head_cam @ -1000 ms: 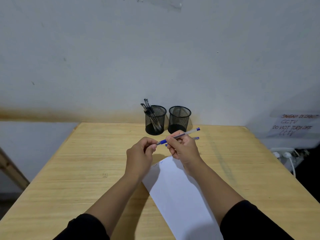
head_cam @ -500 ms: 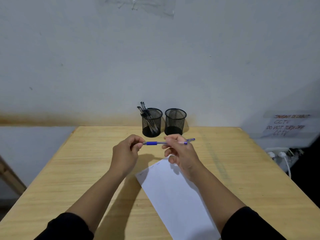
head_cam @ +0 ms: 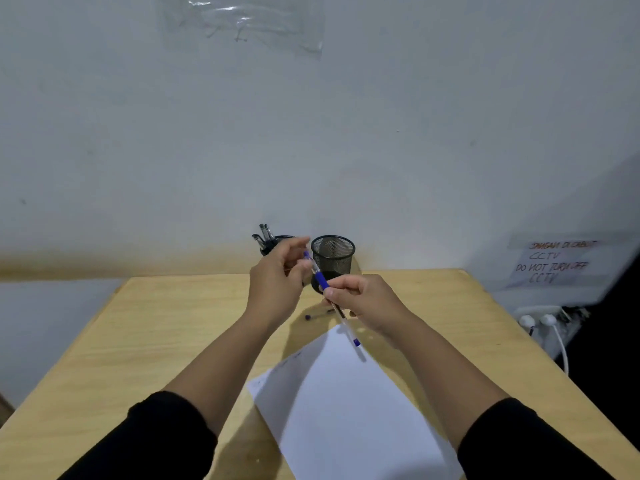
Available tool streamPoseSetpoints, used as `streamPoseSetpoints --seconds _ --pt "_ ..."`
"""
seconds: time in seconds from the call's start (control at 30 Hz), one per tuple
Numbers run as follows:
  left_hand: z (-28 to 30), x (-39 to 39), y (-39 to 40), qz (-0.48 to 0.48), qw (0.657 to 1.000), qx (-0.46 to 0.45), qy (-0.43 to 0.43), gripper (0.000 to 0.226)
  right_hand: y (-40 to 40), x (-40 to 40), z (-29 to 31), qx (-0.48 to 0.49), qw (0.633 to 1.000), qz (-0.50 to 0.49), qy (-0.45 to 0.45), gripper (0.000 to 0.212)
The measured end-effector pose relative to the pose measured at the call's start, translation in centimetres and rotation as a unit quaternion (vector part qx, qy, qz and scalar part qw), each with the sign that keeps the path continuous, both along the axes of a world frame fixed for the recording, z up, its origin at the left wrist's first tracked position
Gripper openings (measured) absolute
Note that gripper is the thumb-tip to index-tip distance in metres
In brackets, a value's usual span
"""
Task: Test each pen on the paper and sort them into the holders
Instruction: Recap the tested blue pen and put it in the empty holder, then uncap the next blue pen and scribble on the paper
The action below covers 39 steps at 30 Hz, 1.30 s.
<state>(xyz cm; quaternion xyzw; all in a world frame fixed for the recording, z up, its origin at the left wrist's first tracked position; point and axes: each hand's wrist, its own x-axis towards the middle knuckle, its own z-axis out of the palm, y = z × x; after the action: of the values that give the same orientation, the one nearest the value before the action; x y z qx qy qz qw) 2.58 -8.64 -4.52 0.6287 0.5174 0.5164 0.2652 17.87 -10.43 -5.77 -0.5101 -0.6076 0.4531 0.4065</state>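
Note:
My right hand (head_cam: 370,301) pinches a blue pen (head_cam: 322,280) at its middle. The pen slants from its blue end near the holders down to its back end over the white paper (head_cam: 346,403). My left hand (head_cam: 277,282) pinches the pen's upper end, index finger stretched out. Two black mesh holders stand at the table's far edge. The left holder (head_cam: 273,242) holds black pens and is mostly hidden behind my left hand. No pens show in the right holder (head_cam: 333,255). Another pen (head_cam: 318,315) lies on the table under my hands.
The wooden table (head_cam: 156,341) stands against a white wall. To the right, off the table, are a handwritten CCTV sign (head_cam: 554,263) and white plugs with cables (head_cam: 540,322). A plastic sheet (head_cam: 242,22) is taped high on the wall.
The pen has swung from lying crosswise between my hands to slanting, with its back end over the paper. Both hands now sit in front of the holders.

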Motion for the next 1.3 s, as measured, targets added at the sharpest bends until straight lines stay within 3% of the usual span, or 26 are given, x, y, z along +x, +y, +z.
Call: streamPoseSetpoints --seconds 0.13,0.33,0.47,0.8,1.0,1.3 --pt "-0.3 3.0 2.6 0.043 0.998 -0.025 -0.030 0.036 2.9 2.0 0.4 0.020 0.997 -0.078 0.000 0.006" --pt "-3.5 6.7 6.2 0.115 0.990 -0.083 -0.020 0.063 8.4 4.1 1.3 0.085 0.972 -0.211 0.058 0.003" --pt "-5.0 8.5 7.3 0.150 0.984 -0.089 -0.048 0.071 11.8 4.4 1.4 0.114 0.953 -0.267 0.087 0.014" --pt "-6.8 9.7 9.3 0.178 0.978 -0.057 -0.087 0.074 15.9 3.5 -2.1 0.049 0.970 -0.232 -0.060 0.016" --pt "-7.3 9.7 9.4 0.183 0.978 -0.054 -0.087 0.075 16.3 3.2 -3.7 0.032 0.966 -0.247 -0.076 0.015" --pt "-6.6 8.6 8.4 0.142 0.981 -0.085 -0.098 0.071 13.8 4.2 -3.2 0.018 0.966 -0.258 -0.026 0.029"
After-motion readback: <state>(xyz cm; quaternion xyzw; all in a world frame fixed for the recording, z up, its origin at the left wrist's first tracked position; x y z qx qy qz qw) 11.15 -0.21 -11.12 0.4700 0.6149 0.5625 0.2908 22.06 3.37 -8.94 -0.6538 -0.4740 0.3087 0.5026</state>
